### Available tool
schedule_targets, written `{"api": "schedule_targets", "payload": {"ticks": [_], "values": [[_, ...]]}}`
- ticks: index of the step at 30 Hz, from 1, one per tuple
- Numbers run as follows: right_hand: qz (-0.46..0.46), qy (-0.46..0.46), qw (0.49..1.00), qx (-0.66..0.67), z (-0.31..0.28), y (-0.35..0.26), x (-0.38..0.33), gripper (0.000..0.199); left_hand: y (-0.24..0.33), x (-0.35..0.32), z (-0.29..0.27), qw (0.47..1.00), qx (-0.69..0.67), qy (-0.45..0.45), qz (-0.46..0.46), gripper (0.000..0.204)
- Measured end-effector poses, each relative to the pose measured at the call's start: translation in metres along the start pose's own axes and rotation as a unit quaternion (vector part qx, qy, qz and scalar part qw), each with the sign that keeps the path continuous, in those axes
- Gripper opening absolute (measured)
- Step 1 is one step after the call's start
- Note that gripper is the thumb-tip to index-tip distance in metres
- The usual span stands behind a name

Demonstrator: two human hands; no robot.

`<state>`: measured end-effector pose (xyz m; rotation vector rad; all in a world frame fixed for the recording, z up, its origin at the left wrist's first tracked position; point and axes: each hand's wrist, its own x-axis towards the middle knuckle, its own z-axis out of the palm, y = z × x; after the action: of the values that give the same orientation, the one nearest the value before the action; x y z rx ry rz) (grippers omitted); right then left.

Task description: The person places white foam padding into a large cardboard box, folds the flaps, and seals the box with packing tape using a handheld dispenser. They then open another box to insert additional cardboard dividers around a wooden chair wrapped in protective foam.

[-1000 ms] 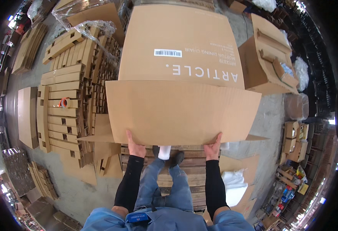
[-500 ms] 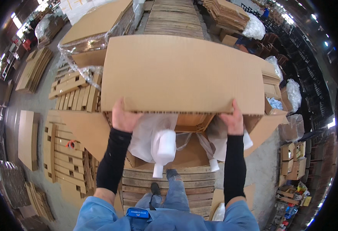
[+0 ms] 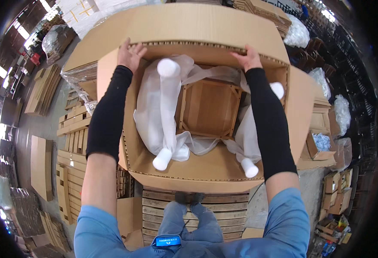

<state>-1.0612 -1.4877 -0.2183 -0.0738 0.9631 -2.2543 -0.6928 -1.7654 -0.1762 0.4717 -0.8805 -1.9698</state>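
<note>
A big brown cardboard box [image 3: 206, 172] sits open right under both arms. It is the biggest thing here. Its far flap [image 3: 184, 23] is folded up and away, and both hands are on the edge of that flap.

The left hand [image 3: 129, 53] lies on the left end of the flap edge. Its fingers are spread and bent over the cardboard, so it holds the flap. The right hand [image 3: 248, 57] is on the right end of the same edge. Its fingers curl over the cardboard too, and it holds the flap as well. Both arms wear long black sleeves [image 3: 108, 116].

Inside the box, below and between the two hands, lies a wooden stool [image 3: 208, 107] turned upside down. Its square wooden frame faces up. Thin white wrap [image 3: 154, 112] is bunched around it. Four legs stick out, each one covered in white foam. One leg end [image 3: 168, 67] is just right of the left hand. Another leg end [image 3: 277, 89] peeks out just beside the right arm. Two more leg ends [image 3: 162, 160] are near the close wall of the box, far from the hands.

Under the box, close to the person's body, is a wooden pallet [image 3: 223, 210]. The person's feet [image 3: 188, 198] stand on it.

To the left of the left arm, flat cardboard pieces [image 3: 70, 129] lie stacked on the grey floor [image 3: 38, 124].
</note>
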Motion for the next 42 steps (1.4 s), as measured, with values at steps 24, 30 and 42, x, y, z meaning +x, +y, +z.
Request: {"api": "schedule_targets", "payload": {"ticks": [24, 30, 42], "values": [[-0.165, -0.205, 0.432, -0.863, 0.029, 0.021, -0.004, 0.055, -0.162, 0.046, 0.058, 0.557, 0.708, -0.179, 0.396, 0.047], [-0.343, -0.265, 0.414, -0.8, 0.003, 0.042, -0.012, 0.053, -0.163, 0.027, 0.029, 0.519, 0.752, -0.16, 0.373, 0.044], [-0.236, -0.243, 0.528, -0.779, 0.006, 0.045, -0.007, 0.059, -0.159, 0.035, 0.035, 0.511, 0.785, -0.166, 0.308, 0.041]]}}
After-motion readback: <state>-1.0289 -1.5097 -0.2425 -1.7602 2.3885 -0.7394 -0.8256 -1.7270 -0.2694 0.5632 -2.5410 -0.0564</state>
